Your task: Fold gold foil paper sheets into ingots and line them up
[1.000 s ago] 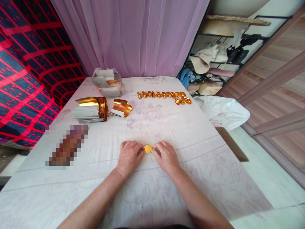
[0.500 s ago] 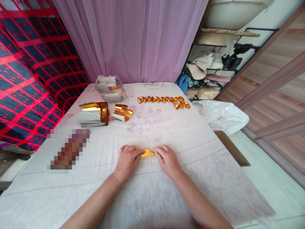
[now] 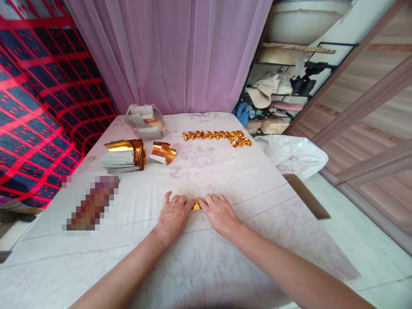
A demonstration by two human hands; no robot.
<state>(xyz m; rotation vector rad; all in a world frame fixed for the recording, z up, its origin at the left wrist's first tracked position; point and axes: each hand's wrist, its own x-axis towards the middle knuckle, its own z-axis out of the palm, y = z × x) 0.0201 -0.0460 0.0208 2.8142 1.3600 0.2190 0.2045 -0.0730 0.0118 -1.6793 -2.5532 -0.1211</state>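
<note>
A small folded piece of gold foil paper [image 3: 196, 205] lies on the table, its ends covered by my fingers. My left hand [image 3: 175, 214] grips its left side, the thumb pressing on the foil and one finger raised outward. From the right, my right hand [image 3: 219, 212] presses on the other side with the thumb and closed fingers. Only the middle of the foil shows between the two thumbs. Farther back on the table, a chain of folded gold foil pieces [image 3: 209, 135] curls round at its right end.
On the left of the floral-covered table [image 3: 206, 171] are a stack of gold foil sheets [image 3: 124, 156], a smaller curled pile [image 3: 163, 152] and a clear bag of sheets [image 3: 144, 121]. A blurred-out object [image 3: 93, 204] lies nearer. A white bag [image 3: 292, 156] is beyond the right edge.
My hands have come closer together, the right one moving left and turning over the foil. Less foil shows between the thumbs. A finger of my left hand has lifted. The view has shifted slightly.
</note>
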